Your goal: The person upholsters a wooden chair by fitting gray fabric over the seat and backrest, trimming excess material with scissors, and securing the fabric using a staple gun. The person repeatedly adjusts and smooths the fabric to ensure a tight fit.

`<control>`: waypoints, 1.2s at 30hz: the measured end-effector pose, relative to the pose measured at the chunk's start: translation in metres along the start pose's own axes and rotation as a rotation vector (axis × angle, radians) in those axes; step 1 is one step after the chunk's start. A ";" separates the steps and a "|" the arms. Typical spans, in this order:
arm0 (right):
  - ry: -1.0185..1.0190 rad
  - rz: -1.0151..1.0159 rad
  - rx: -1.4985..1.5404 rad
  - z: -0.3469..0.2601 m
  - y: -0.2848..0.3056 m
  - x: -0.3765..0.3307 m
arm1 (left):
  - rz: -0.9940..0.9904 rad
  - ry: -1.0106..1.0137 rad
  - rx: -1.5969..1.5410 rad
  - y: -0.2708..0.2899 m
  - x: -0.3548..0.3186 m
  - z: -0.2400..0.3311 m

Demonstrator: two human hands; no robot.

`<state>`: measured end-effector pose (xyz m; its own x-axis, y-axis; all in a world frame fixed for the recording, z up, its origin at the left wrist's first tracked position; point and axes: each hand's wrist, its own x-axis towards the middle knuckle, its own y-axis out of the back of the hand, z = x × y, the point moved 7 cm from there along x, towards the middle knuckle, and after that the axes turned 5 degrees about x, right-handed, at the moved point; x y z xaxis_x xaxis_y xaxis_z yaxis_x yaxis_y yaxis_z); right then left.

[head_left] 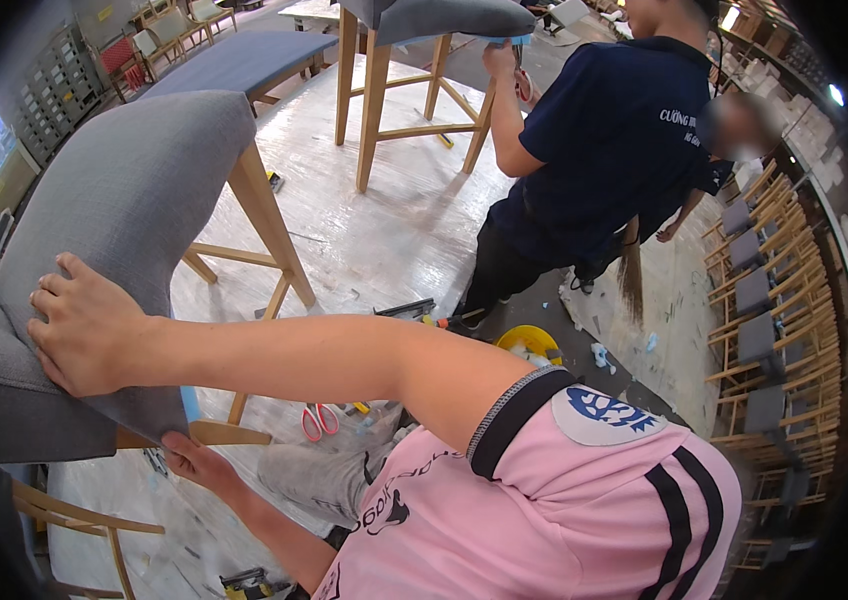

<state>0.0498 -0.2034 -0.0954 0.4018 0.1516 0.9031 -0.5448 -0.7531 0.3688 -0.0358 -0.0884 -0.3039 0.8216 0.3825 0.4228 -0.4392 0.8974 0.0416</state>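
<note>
A grey upholstered chair (pixel 134 170) with light wooden legs stands at the left, close to me. My right hand (pixel 89 325) lies palm down on its grey fabric, fingers spread, by the seam where two padded parts meet. Lower down, my left hand (pixel 196 464) pinches the fabric edge at the chair's lower corner, close to a wooden rail. A strip of light blue material (pixel 191 403) shows just above that hand. The fingertips under the edge are partly hidden.
Red-handled scissors (pixel 320 422) and a staple gun (pixel 249 583) lie on the plastic-covered work surface (pixel 374 250). A yellow bucket (pixel 532 343) stands beyond my arm. One co-worker (pixel 604 150) handles another grey chair (pixel 459 20). Stacked chairs (pixel 774 290) line the right.
</note>
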 end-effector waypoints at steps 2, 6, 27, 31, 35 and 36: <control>-0.022 -0.069 0.018 -0.002 0.000 0.003 | -0.041 0.116 0.038 0.014 0.001 -0.031; -0.025 0.003 0.027 0.000 0.008 -0.001 | -0.014 0.075 0.391 0.025 0.009 -0.030; -1.258 -0.793 0.151 0.069 0.193 -0.658 | 0.088 -0.204 0.523 -0.007 0.001 0.058; -2.168 -0.908 -0.468 0.004 0.400 -0.856 | 0.095 -0.142 0.532 0.020 -0.002 0.044; -2.574 -0.300 -0.371 -0.043 0.460 -0.885 | 0.082 -0.149 0.562 0.022 0.011 0.029; -2.561 -0.408 -0.226 -0.032 0.444 -0.877 | 0.100 -0.177 0.562 0.018 0.008 0.033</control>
<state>-0.5685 -0.6504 -0.7166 0.0077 -0.5262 -0.8503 -0.2380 -0.8269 0.5096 -0.0490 -0.0764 -0.2695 0.7143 0.3735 0.5918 -0.6762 0.5863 0.4461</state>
